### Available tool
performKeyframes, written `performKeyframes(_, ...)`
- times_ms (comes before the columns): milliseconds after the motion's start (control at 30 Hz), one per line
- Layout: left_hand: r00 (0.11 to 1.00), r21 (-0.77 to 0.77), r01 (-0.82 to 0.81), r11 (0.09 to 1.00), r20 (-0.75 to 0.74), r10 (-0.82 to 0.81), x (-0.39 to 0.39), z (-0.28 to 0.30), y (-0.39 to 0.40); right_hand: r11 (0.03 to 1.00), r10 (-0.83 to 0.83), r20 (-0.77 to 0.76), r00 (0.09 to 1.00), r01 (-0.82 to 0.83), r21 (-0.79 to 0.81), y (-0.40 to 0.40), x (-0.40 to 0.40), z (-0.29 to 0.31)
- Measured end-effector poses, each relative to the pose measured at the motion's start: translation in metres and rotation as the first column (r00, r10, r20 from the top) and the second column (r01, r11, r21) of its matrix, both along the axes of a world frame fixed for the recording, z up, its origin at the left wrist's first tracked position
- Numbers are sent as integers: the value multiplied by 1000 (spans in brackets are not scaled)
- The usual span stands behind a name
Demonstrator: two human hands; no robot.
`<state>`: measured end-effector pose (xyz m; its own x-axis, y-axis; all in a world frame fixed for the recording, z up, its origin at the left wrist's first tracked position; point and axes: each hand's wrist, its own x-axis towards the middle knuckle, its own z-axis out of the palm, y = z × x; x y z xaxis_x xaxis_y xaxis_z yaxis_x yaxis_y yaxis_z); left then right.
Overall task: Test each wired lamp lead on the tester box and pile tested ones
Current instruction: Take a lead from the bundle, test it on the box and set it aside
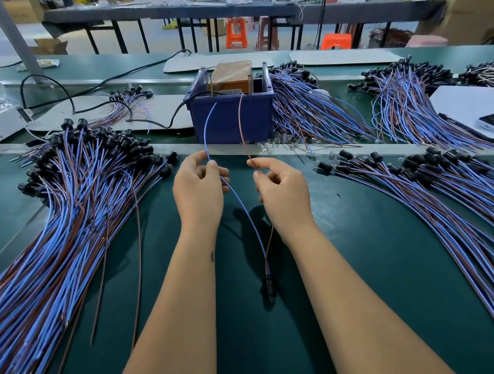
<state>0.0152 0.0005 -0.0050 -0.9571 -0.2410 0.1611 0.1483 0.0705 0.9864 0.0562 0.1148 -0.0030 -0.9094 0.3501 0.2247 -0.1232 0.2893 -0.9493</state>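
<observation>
Between the two hands, one lamp lead is mid-test: blue wire (pixel 243 208) and brown wire (pixel 242 121) both run up into the tester box (pixel 231 79) sitting in a blue bin (pixel 233 115). Socket end (pixel 269 284) of this lead hangs near the green table (pixel 368 265), between the forearms. Can't tell if the lamp lights.

Progress, as a judgement: big heap of leads at left (pixel 70 210), likely the tested pile, though nothing proves it. Another heap at right (pixel 450 185) and more bundles behind the bin (pixel 307 108), likely still to do. So roughly mid-job, plenty left.

Left hand (pixel 199 188): thumb and forefinger pinch the blue wire, other fingers curled in. Right hand (pixel 282 189): thumb and forefinger pinch the brown wire, remaining fingers loosely curled below. Both hands raised side by side just before the bin, palms facing each other, forearms stretched forward over the table.
</observation>
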Motion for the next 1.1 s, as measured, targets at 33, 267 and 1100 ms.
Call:
performKeyframes(33, 1000, 1, -2, 1000, -7, 2, 0, 0, 0, 1000, 0, 0, 1000, 0, 1, 0, 0, 0)
performKeyframes(267, 999, 38, -26, 999, -41, 28, 2, 2, -1, 1000, 0, 6, 1000, 0, -4, -1, 2, 2)
performKeyframes(1100, 998, 86, -56, 995, -35, 59, -3, 2, -1, 1000, -1, 10, 1000, 1, -19, -1, 2, 1)
